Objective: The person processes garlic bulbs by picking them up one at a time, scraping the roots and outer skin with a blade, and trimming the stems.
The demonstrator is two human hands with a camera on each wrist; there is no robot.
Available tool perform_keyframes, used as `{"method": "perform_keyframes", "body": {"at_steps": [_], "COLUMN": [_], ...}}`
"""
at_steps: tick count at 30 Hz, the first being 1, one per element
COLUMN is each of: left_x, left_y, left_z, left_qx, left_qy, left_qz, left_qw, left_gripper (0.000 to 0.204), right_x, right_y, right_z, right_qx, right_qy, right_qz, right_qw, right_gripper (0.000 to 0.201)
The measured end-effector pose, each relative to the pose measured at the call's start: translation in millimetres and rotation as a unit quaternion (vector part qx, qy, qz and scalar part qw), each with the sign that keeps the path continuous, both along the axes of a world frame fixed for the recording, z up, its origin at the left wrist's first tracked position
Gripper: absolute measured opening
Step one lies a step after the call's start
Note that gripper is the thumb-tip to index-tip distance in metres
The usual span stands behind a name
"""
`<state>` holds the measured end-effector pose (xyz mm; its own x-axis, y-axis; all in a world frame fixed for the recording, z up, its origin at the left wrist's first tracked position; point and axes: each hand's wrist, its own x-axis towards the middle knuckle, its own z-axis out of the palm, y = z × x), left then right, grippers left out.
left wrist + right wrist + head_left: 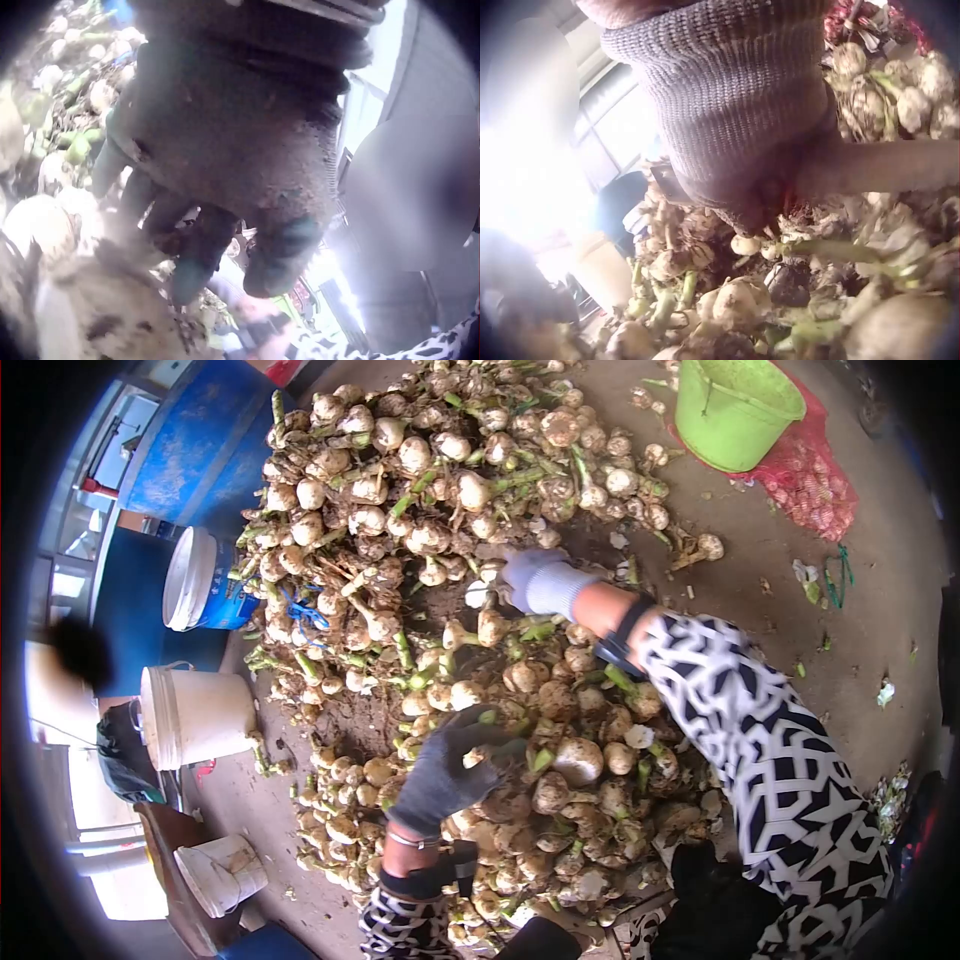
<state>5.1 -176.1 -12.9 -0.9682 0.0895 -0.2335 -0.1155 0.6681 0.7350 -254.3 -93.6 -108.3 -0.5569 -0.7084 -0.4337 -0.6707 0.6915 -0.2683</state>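
Many garlic bulbs with green stems [578,760] lie in a large heap. The gloved left hand [450,765] is over the near part, fingers curled round a blurred, dirty bulb [105,307]; a small pale piece [473,758] shows at the glove. The right hand [545,582], in a lighter glove, reaches to the middle of the heap beside a bare brown patch. In the right wrist view its fingers are mostly hidden below the knitted cuff; it grips a tool with a pale handle [900,166] on one side and a flat metal part [669,184] on the other.
Blue barrels [195,440], a blue-and-white bucket [190,580], a white bucket [200,715] and a smaller one [222,872] stand left of the heap. At the upper right are a green bucket [735,415] and a red net bag [815,490]. Scraps lie on the floor [860,630].
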Motion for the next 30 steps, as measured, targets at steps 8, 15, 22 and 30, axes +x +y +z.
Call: {"method": "perform_keyframes", "body": {"at_steps": [8, 15, 22, 30], "left_x": [10.6, 3.3, 12.4, -8.4], "left_y": [-43.6, -22.0, 18.0, 72.6], "left_z": [-14.3, -26.4, 9.1, 45.5], "left_qx": [0.552, 0.086, 0.428, 0.206], "left_qy": [0.010, 0.131, 0.054, 0.135], "left_qz": [0.104, 0.166, 0.222, 0.196], "left_qw": [0.827, 0.974, 0.875, 0.949], "left_gripper": [0.044, 0.036, 0.090, 0.082], "right_x": [0.9, 105.4, 121.1, 134.5], "right_y": [-33.7, 53.2, 127.4, 167.4], "right_z": [-19.0, 79.4, 122.4, 145.1], "right_qx": [0.004, -0.476, -0.615, -0.307], "right_qy": [0.000, -0.033, -0.140, 0.155], "right_qz": [0.029, 0.171, 0.109, 0.084], "right_qw": [1.000, 0.862, 0.768, 0.935], "right_gripper": [0.027, 0.010, 0.013, 0.032]}}
